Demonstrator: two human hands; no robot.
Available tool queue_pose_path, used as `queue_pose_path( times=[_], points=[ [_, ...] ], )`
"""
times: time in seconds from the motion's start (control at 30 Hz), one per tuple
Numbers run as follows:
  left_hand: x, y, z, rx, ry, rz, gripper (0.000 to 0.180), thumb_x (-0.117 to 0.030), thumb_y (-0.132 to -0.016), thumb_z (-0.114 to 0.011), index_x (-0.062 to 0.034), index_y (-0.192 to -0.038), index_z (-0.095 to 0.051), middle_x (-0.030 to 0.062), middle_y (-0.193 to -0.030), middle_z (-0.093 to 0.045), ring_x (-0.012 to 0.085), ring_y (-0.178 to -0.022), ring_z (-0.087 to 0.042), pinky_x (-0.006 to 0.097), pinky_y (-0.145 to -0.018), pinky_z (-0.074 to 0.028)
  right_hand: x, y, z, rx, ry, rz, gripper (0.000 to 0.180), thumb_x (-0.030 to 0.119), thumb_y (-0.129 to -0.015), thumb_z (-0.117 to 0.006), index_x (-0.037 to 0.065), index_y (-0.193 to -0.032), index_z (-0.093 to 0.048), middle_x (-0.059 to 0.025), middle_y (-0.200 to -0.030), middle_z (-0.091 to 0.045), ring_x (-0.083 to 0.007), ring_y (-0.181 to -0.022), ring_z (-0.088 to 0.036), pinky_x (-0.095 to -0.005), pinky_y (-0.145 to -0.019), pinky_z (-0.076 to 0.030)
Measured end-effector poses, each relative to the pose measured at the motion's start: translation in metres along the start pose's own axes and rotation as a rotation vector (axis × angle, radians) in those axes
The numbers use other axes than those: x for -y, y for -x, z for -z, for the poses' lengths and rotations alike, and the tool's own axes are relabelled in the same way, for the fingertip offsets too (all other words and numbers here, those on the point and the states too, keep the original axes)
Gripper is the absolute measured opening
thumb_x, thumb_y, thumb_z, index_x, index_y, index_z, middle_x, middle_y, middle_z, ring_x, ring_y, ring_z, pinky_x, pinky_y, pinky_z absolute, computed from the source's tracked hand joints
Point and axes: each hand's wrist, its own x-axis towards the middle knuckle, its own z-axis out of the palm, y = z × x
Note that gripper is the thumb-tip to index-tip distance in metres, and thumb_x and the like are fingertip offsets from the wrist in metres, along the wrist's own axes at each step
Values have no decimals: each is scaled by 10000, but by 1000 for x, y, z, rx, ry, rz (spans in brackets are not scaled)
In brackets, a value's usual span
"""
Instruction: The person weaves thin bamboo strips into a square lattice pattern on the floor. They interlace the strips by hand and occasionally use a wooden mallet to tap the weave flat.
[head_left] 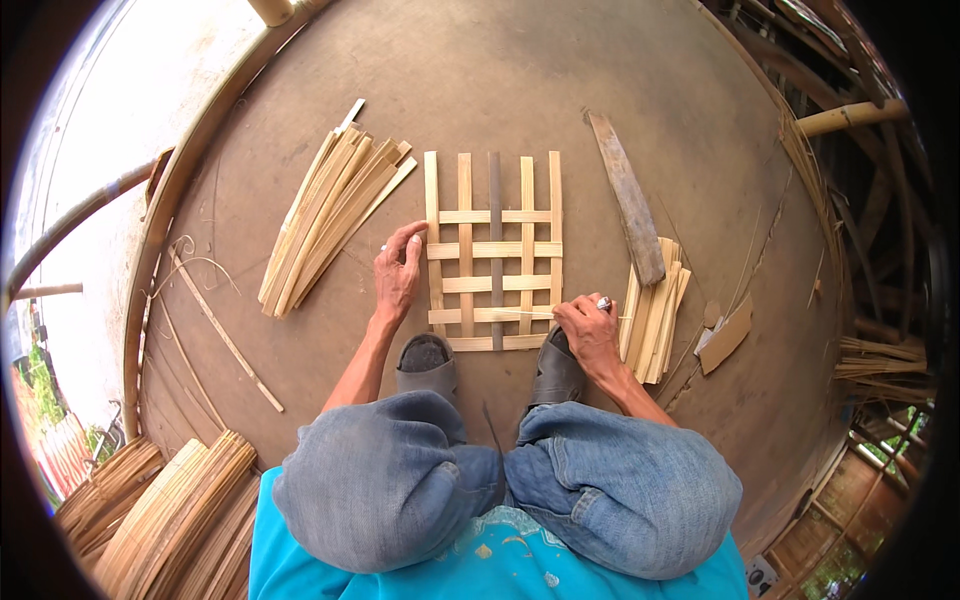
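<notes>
Pinching a thin horizontal strip [520, 314] at the woven mat's [494, 250] right edge, the right hand [588, 330] is nearer; the left hand [398, 270] presses flat, fingers spread, on the mat's left edge.

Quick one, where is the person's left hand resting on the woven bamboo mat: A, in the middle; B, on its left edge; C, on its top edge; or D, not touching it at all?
B: the left hand lies flat with its fingers on the left edge of the woven bamboo mat, while the right hand pinches a strip at the mat's lower right.
</notes>
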Motion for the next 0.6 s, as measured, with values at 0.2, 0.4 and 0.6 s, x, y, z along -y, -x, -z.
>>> queue_pose_path(
  times=[0.2, 0.4, 0.6],
  points=[
    [3, 0, -2, -5, 38, 7, 281, -172, -1085, -570, -109, -1300, -740, 144, -1223, -766, 264, -1133, -717, 389, -990, -546, 3, -20, -1, -36, 15, -68, 42, 173, -982, -724, 150, -1011, -745, -32, -878, -640, -246, -891, -599, -414, -844, -376],
    [8, 1, 1, -26, 49, -26, 285, -173, -1088, -563, -114, -1301, -742, 142, -1214, -765, 257, -1102, -719, 382, -975, -551, 4, -39, -4, -92, 10, -70, 75, 197, -987, -725, 156, -1048, -739, -30, -884, -641, -246, -906, -595, -428, -851, -379],
    [3, 0, -1, -4, 21, -3, 279, -163, -1087, -567, -110, -1295, -746, 139, -1209, -759, 247, -1083, -714, 383, -976, -550, -6, -50, -16, -80, 115, -139, 79, 196, -995, -724, 167, -1067, -734, -26, -889, -646, -249, -919, -601, -436, -857, -382]
  ],
)
